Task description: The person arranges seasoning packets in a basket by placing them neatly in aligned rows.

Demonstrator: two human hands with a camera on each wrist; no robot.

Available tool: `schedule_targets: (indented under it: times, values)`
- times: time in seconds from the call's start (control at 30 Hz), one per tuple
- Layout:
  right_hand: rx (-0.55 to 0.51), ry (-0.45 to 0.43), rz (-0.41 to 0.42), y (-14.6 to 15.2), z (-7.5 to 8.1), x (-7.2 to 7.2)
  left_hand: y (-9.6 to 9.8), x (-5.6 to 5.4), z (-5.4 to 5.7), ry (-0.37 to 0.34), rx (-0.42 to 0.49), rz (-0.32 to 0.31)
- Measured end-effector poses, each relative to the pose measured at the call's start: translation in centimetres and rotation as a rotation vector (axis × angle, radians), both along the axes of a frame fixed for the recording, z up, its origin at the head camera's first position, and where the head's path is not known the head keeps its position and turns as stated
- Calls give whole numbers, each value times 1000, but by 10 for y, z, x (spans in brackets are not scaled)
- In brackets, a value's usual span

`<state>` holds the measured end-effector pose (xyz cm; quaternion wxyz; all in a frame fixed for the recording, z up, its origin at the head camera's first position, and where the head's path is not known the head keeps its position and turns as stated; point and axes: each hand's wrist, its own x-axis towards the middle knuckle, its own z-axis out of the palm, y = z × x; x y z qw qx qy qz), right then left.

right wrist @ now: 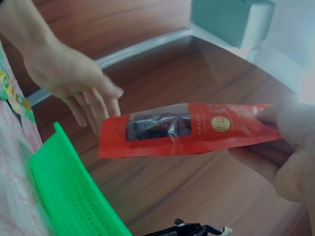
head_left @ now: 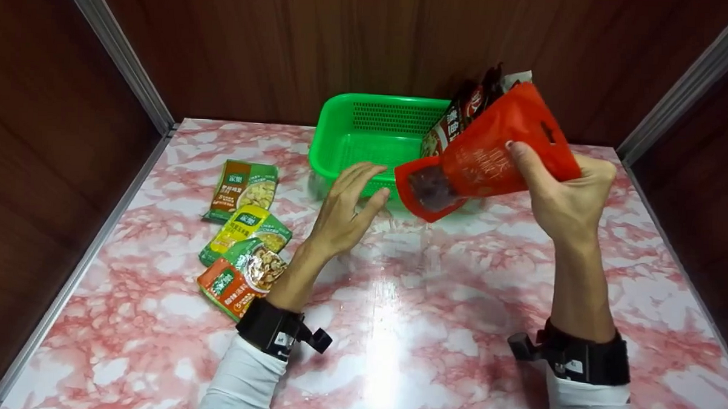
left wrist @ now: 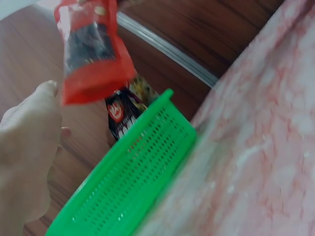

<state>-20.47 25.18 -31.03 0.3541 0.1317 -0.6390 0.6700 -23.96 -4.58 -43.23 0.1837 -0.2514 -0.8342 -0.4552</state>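
My right hand grips the top end of a red pouch, thumb on its near face. The pouch tilts down to the left, and dark contents show through its clear window, also seen in the right wrist view. Just left of the pouch's lower end, my left hand hovers with fingers extended and holds nothing. Behind both is a green plastic basket. Dark packets stand at its right end, partly hidden by the red pouch.
On the left of the marbled table lie a brown-green packet, a yellow-green packet and a red-green packet, the last two overlapping. Wood-look panels enclose the back and sides.
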Motion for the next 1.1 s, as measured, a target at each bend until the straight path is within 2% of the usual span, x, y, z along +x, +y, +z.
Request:
schedule_targets:
  times: [0.1,0.17,0.27,0.43,0.57,0.83,1.1]
  values:
    - [-17,6,-11,-1,2,1,-1,-6,-10,85,-71,67]
    - [-23,6,-14,-1,3,1,-2,-9,-15,114,-122,101]
    - [-34,-1,-22,-2,3,0,-2,-13,-20,98,-207,136]
    - [-46,-12,-32,-2,3,1,-1,-17,-28,26,-330,138]
    - [-44,-9,-30,-2,3,1,0,-20,-34,53,-386,145]
    - [-67,8,-43,-4,1,-1,1,-28,-44,185,-455,252]
    - [-80,6,-127,-5,-2,-7,5,-38,-48,281,-374,341]
